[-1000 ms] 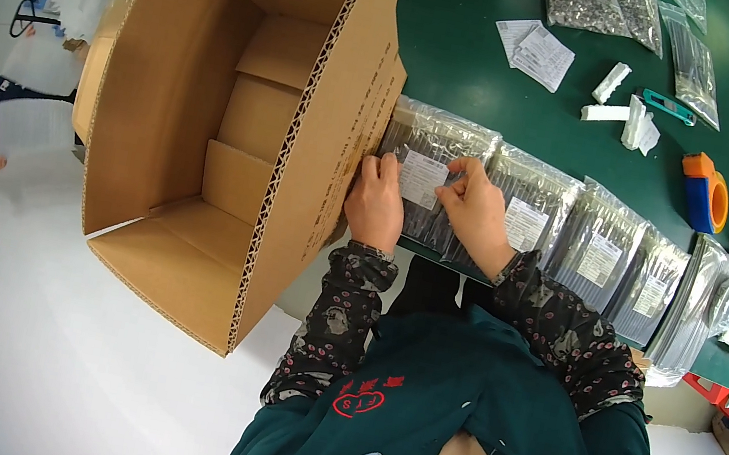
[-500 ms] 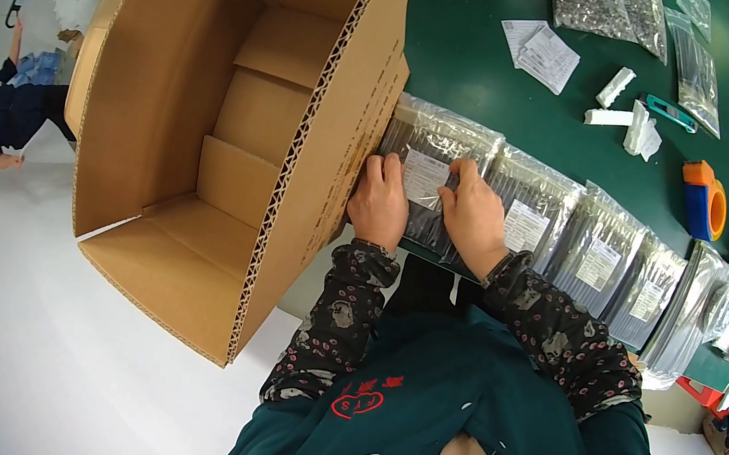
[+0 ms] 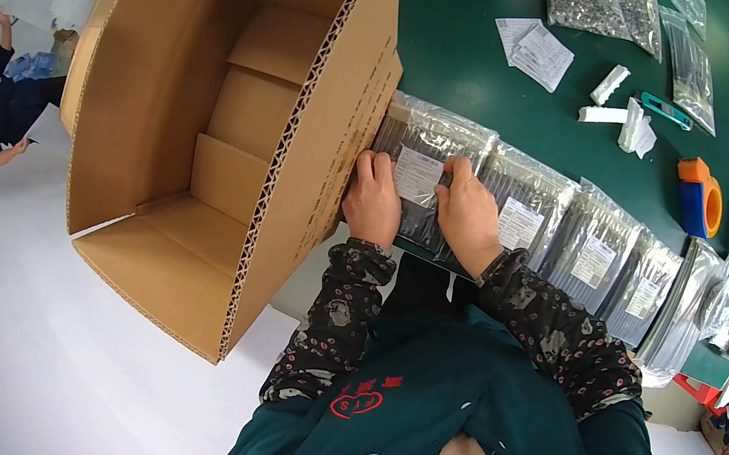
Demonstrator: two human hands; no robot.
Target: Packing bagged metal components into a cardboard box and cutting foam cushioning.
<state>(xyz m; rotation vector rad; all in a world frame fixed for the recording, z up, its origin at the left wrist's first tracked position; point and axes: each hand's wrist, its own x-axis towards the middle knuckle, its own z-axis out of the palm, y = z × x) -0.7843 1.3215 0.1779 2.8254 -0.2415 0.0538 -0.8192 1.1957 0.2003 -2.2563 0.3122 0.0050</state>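
A clear plastic bag of thin dark rods lies on the green table, against the side of a large cardboard box. On its face is a white printed label. My left hand has its fingers curled over the bag's left side, close to the box. My right hand pinches the bag's right side beside the label, thumb and index finger bent together. The undersides of both hands' grips are hidden. The box stands open to my left, and its visible inside holds nothing.
More labelled bags of rods run in a row to the right. Farther back lie paper slips, a bag of small metal parts, white foam pieces, a teal cutter and a tape dispenser. Another person is at far left.
My hands keep the same hold on the bag. The whole view has shifted slightly, moving the box and table a little left. The person in the background has moved their arms.
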